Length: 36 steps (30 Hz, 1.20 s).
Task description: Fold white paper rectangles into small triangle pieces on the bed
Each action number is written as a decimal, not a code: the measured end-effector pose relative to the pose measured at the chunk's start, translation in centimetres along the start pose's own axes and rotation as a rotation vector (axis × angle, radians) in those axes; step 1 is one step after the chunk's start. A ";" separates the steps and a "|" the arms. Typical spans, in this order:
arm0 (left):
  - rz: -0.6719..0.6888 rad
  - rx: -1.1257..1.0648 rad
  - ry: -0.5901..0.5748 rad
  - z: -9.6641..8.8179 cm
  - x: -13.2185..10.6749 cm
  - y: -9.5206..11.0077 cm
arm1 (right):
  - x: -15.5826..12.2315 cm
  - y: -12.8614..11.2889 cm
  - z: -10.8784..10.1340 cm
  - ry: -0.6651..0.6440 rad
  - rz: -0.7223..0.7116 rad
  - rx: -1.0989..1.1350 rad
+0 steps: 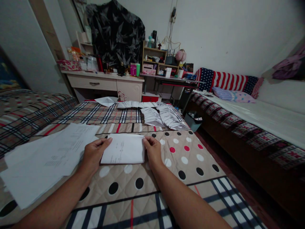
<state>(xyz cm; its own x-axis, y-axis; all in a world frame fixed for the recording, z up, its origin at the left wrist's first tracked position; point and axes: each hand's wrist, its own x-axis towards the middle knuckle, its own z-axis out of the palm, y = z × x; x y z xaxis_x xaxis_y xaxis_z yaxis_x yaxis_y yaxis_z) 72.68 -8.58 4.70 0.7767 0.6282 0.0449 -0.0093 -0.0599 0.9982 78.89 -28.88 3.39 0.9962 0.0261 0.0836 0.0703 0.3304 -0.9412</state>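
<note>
A folded sheet of white paper (125, 149) with faint print lies before me on the bed, held at both sides. My left hand (95, 152) pinches its upper left corner between thumb and fingers. At the right edge, my right hand (153, 151) grips it the same way, thumb on top. Left of my left hand, loose printed sheets (57, 156) overlap in a spread pile. Beyond the folded paper, rows of folded papers (152, 116) lie stacked on edge, leaning over one another.
The bed cover (152, 178) has dots and plaid. A lone white paper (106, 100) lies near its far edge. A grey bin (193, 121) stands in the gap before a second bed (238, 109) at right. A cluttered dresser (102, 83) and desk (164, 77) stand behind.
</note>
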 end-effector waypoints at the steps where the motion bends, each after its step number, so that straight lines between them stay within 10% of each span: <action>1: -0.004 -0.002 0.000 0.0 0.0 0.0 | 0.0 0.0 0.0 -0.001 -0.001 -0.002; 36: -0.001 -0.004 -0.017 0.0 -0.1 -0.1 | -0.1 -0.1 0.1 0.001 -0.008 -0.031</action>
<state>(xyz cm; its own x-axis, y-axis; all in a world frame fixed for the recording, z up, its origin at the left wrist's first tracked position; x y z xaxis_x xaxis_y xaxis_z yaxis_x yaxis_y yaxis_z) 72.61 -8.57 4.63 0.7872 0.6151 0.0436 -0.0114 -0.0561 0.9984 78.78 -28.87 3.51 0.9956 0.0231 0.0912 0.0801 0.3008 -0.9503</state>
